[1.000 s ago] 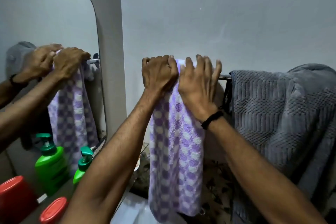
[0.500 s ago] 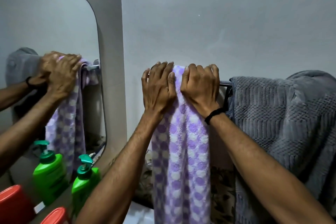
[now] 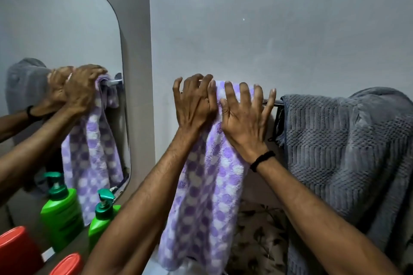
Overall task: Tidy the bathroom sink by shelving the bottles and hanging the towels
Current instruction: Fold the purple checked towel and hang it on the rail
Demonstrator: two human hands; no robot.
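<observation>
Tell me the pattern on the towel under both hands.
Purple and white checks on the towel, clearest in the head view.

text: none legible | green pump bottle (image 3: pixel 101 227): markings too blurred to read

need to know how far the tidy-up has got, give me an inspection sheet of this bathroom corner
surface: sink top barely in view, cannot judge
job's things: purple-and-white checked terry towel draped over the chrome towel rail; grey ribbed towel hangs on the same rail to its right; green plastic pump bottle and red-capped container stand beside the rounded wall mirror
clutter: nothing seen
hands: left hand and right hand both press spread fingers on the checked towel at the rail
cables: nothing seen
surroundings: the mirror on the left reflects hands, towels and bottles; glossy pale wall behind the rail
</observation>
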